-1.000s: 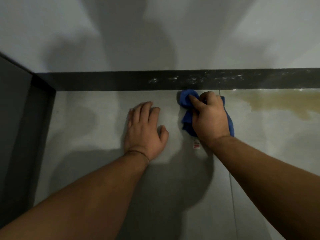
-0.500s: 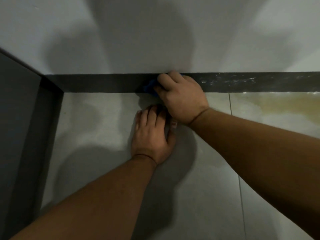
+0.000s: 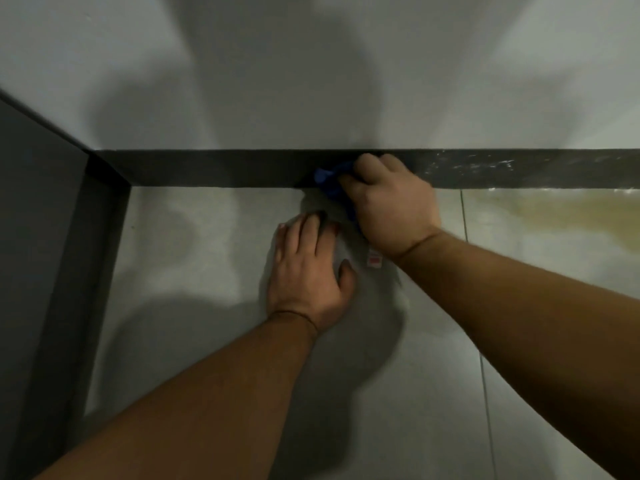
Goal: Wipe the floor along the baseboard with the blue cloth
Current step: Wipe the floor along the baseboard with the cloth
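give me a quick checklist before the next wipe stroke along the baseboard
1. Cloth gripped: ok. The right hand is closed on the blue cloth.
2. Cloth at the work line: ok. It sits where the floor meets the baseboard.
3. Support: ok. The left hand lies flat on the floor, apart from the cloth.
4. Path to the right: not ok. White marks on the baseboard and a yellowish stain remain.
5. Cloth tag: cannot tell whether it drags under the wrist.
6. Cloth cleanliness: cannot tell, mostly hidden by the hand.
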